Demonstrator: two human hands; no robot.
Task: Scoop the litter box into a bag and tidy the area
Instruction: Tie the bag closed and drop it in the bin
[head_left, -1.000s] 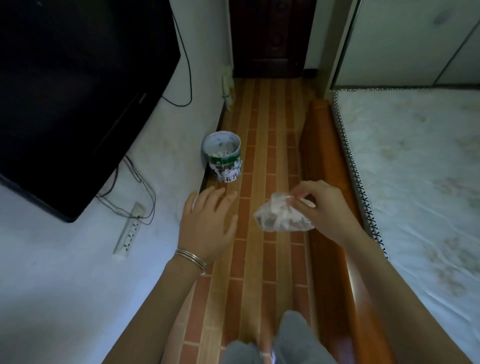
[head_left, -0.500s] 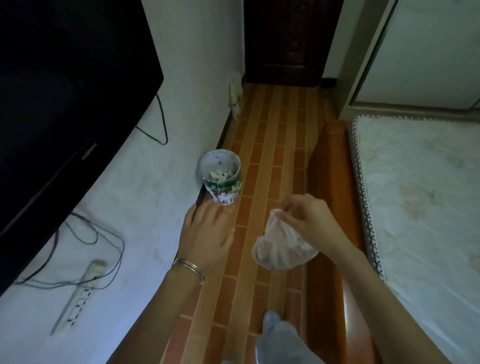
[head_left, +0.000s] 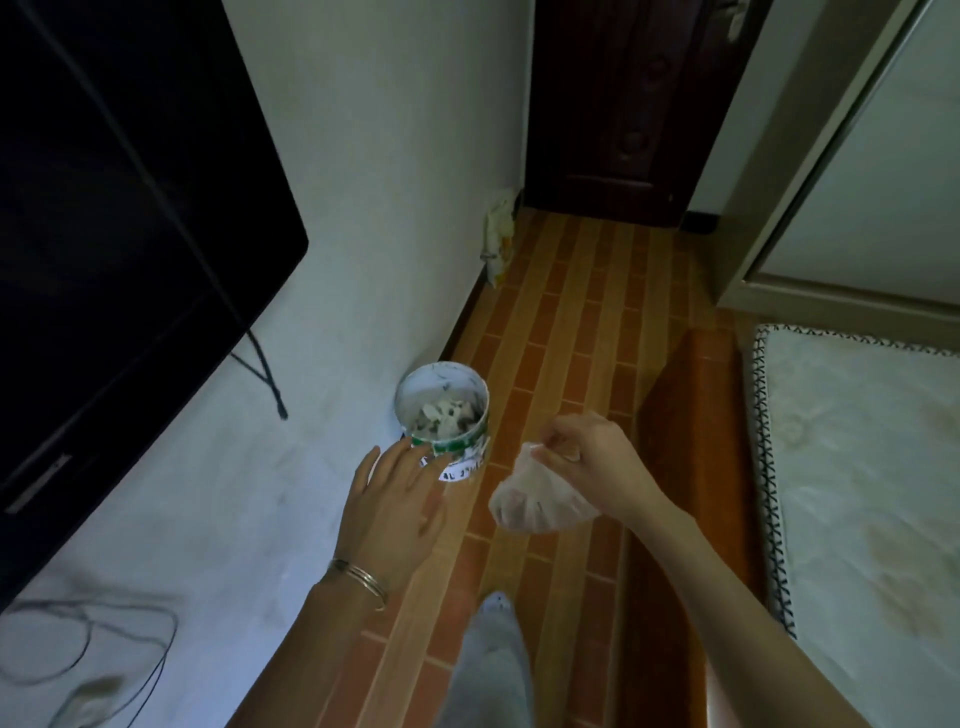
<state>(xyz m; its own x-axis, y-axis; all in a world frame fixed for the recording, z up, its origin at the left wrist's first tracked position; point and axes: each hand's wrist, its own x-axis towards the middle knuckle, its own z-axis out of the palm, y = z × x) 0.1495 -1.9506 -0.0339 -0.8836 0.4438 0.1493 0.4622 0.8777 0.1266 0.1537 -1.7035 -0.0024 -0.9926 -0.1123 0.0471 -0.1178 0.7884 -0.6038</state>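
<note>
Right of white round tin with green band (head_left: 447, 415), just beside it: right hand (head_left: 592, 462) pinches gathered neck of thin translucent plastic bag (head_left: 540, 504); pouch hangs below, small load inside. Bag judged light, limp, tear-prone; hold at neck, support underneath if it sags. On tin's near side: left hand (head_left: 395, 504) flat, fingers straight, holding nothing; whether it touches tin is unclear.

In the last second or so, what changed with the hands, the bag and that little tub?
The person stepped closer to the tub, and the left hand reached forward until it overlaps the tub's near side; contact is unclear. The bag, bunched up before, now hangs pinched from the right hand. Unchanged: left hand open, tub standing by the wall.
</note>
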